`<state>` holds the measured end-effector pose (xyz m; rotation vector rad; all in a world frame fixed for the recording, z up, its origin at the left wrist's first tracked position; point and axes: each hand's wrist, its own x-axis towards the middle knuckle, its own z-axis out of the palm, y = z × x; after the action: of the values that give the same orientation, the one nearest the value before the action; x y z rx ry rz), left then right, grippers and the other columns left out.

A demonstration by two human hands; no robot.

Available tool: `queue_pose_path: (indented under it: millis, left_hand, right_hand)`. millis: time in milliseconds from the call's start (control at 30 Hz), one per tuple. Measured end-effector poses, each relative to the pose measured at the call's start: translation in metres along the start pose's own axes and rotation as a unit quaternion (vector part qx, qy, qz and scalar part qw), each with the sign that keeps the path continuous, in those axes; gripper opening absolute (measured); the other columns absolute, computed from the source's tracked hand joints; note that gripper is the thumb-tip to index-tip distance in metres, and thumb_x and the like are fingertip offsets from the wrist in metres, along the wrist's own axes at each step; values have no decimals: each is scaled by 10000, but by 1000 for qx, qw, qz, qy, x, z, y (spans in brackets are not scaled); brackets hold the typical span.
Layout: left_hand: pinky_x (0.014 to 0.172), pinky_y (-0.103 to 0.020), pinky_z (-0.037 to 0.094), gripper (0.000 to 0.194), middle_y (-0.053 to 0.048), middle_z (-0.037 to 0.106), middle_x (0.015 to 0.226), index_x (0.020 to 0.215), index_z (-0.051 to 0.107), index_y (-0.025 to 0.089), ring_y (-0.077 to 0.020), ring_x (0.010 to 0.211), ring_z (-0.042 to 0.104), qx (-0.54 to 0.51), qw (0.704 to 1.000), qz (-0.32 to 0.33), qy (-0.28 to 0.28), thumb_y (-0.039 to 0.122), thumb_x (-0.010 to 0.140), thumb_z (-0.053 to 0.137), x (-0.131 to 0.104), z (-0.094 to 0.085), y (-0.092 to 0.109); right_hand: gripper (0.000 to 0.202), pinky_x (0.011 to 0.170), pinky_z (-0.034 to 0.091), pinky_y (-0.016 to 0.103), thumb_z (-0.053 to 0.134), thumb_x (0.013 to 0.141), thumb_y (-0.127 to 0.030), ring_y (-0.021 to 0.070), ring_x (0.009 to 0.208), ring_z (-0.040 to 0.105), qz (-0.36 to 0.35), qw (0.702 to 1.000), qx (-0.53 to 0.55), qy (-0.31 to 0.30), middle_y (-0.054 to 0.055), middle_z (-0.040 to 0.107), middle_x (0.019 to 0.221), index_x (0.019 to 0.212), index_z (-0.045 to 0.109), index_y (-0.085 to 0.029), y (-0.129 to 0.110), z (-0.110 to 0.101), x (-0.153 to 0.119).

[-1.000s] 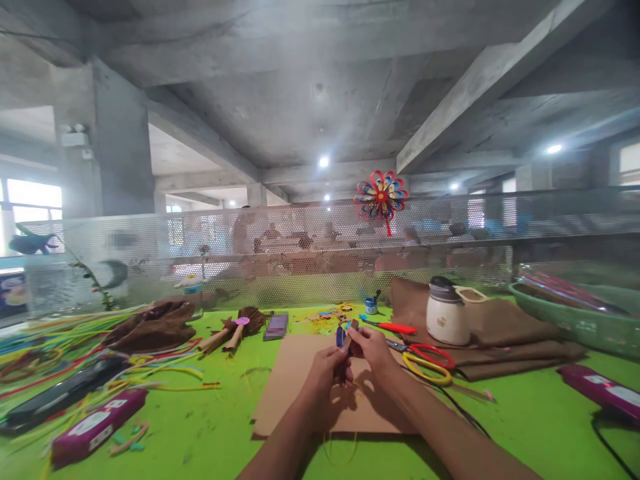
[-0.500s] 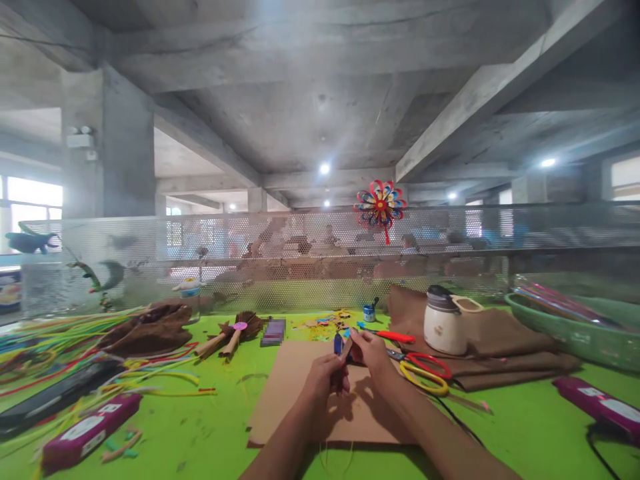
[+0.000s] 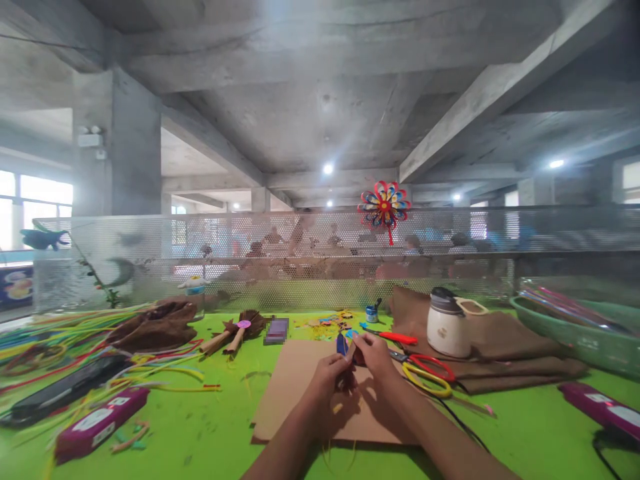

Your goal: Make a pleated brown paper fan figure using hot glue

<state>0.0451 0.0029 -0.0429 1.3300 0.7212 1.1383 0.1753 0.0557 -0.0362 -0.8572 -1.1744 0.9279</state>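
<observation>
Over a brown cardboard sheet [image 3: 280, 393], my two hands meet, fingers pinched together. My left hand [image 3: 327, 380] and my right hand [image 3: 374, 355] both grip a small brown strip [image 3: 352, 351] between the fingertips; its exact kind is too small to tell. A dark blue piece [image 3: 342, 343] shows just beyond the fingertips, and I cannot tell whether it is held or lies on the board. Close to my right hand lie scissors with red and yellow handles [image 3: 430, 385] and a red-handled tool [image 3: 397, 338].
A white jar with a dark lid [image 3: 447, 327] stands on folded brown cloth [image 3: 510, 340], beside a green basket [image 3: 595, 347]. Purple power strips [image 3: 103, 423] lie at both sides. Coloured cords [image 3: 60, 340], brown rolled pieces [image 3: 237, 333] and yellow scraps [image 3: 330, 323] are spread about.
The view has shifted slightly, so everything sits a little further right. Both hands stay pinched together at the brown strip, with only small finger movement.
</observation>
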Motion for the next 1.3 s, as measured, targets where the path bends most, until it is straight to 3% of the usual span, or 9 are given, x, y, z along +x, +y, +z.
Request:
queue_pose_path:
  millis: [267, 500, 800, 933, 1100, 1300]
  left_hand:
    - [472, -223, 323, 266, -71, 620, 556, 736, 568, 105, -136, 459, 558, -7, 999, -53, -4, 357, 684, 635, 15, -6, -7]
    - [488, -245, 366, 263, -79, 612, 542, 696, 569, 98, -156, 469, 573, -15, 999, -51, -3, 349, 663, 640, 15, -8, -10]
    - [495, -237, 366, 352, -49, 581, 565, 765, 600, 89, -126, 489, 541, -47, 999, -9, 3, 423, 673, 666, 20, -8, -8]
    - [482, -219, 349, 398, -57, 594, 569, 806, 617, 79, -122, 497, 545, -28, 999, -16, -3, 462, 697, 639, 20, -6, -5]
    - [528, -235, 404, 492, -81, 623, 641, 821, 599, 102, -152, 575, 586, 3, 996, -86, 6, 581, 713, 566, 19, -5, -1]
    - [556, -253, 431, 579, -100, 635, 744, 825, 607, 109, -180, 663, 605, 8, 996, -86, -6, 664, 700, 499, 17, -5, 7]
  right_hand:
    - [373, 427, 288, 244, 675, 577, -503, 99, 402, 381, -15, 1000, -12, -15, -37, 467, 408, 517, 534, -163, -3, -3, 1]
    - [382, 435, 282, 243, 697, 543, -499, 92, 406, 367, 6, 1000, 4, -22, -45, 452, 401, 491, 512, -169, -7, -3, -2]
    - [398, 481, 373, 243, 694, 557, -516, 101, 447, 470, 82, 992, 22, -92, -11, 541, 502, 589, 545, -148, -10, 4, -13]
    - [395, 480, 368, 239, 713, 521, -493, 84, 433, 435, 66, 995, 19, -78, -36, 503, 474, 556, 524, -148, -8, 6, -12]
    - [392, 454, 352, 241, 683, 549, -507, 84, 415, 401, 41, 999, 17, -27, -58, 456, 431, 534, 486, -168, -12, -1, 0]
    - [307, 527, 395, 250, 703, 565, -421, 124, 534, 505, 41, 998, 31, -34, -11, 576, 551, 560, 553, -153, -20, -9, 1]
